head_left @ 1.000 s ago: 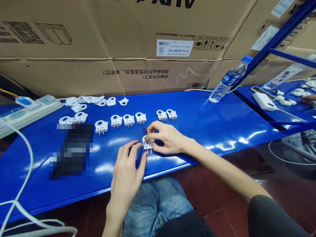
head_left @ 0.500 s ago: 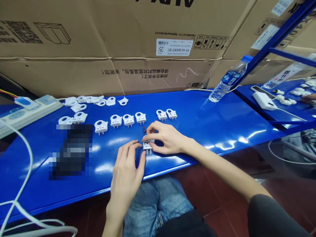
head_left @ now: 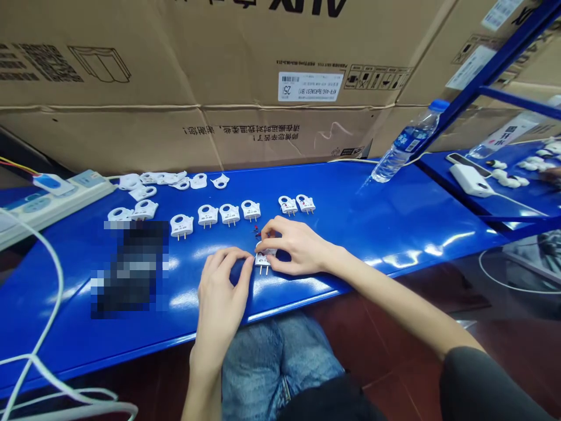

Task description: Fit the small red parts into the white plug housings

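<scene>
A white two-pin plug housing lies on the blue table with its brass pins pointing toward me. My right hand grips it from the right, index finger over its top and thumb at its lower side, covering much of it. At its left edge, my left hand has thumb and index fingertips pinched together. Whatever sits between those fingertips is hidden. Just behind the housing are small red and dark pieces, too small to name. Similar plug housings stand in a row farther back, two of them with bits of red inside.
White ring-shaped covers are heaped at the back left, near a power strip. A blurred dark object lies at left. A water bottle stands back right by a blue metal frame. Large cartons wall off the back.
My left hand has drawn its spread thumb and fingers together into a pinch at the housing's left edge. My right hand keeps its hold, nearly still. The view has shifted slightly.
</scene>
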Available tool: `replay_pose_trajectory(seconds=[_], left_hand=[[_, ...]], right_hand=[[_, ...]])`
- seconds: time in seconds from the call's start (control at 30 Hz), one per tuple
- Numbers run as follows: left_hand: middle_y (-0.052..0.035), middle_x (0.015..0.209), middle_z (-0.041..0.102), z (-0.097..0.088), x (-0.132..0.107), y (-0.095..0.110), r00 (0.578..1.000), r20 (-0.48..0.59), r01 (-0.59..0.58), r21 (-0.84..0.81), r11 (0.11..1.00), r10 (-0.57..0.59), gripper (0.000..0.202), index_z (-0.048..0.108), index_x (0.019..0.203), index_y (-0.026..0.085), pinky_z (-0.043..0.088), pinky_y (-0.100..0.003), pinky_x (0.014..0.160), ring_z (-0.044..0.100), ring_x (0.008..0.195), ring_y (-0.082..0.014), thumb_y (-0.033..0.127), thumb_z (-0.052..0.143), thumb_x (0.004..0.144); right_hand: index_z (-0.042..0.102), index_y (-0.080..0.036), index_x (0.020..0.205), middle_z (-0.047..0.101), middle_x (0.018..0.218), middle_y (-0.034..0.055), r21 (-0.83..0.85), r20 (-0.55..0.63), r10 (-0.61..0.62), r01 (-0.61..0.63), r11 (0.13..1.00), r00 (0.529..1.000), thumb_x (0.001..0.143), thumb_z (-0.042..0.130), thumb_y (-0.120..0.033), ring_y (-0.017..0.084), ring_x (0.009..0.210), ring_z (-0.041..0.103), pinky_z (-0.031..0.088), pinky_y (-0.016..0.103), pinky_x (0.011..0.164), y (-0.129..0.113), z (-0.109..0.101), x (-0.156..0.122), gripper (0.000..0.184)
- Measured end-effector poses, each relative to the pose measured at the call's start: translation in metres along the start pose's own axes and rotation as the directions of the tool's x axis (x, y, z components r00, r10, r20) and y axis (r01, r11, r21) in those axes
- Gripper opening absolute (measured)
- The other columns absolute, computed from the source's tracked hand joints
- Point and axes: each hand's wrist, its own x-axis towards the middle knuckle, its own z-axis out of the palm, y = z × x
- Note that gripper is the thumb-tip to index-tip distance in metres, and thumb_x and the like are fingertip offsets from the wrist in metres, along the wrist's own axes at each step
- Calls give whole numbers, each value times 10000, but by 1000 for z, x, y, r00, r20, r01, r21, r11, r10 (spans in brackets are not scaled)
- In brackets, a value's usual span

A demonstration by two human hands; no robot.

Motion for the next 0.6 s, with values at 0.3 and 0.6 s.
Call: replay_pose_trajectory(seconds=[0.3, 0.6], left_hand=[[-53, 1072, 740, 8, 6, 0, 1000, -11, 17, 71, 997, -16, 228, 704, 960, 253, 471, -450, 958, 623, 1045, -284, 401, 536, 1004], [-48, 1067, 729, 8, 6, 0, 1000, -6, -8, 75, 997, 9, 210, 685, 1002, 255, 469, -457, 955, 613, 1043, -287, 390, 524, 1011]], right_hand=[[714, -199, 1131, 653, 1186, 107, -17, 3, -8, 8, 1000, 1000, 991, 580, -295, 234, 1056, 605, 532, 372, 866, 2, 0, -1, 216], [681, -199, 1110, 648, 1197, 108, -5, 4, -2, 2, 1000, 1000, 996, 581, -306, 238, 1076, 601, 530, 378, 869, 2, -1, -1, 185]])
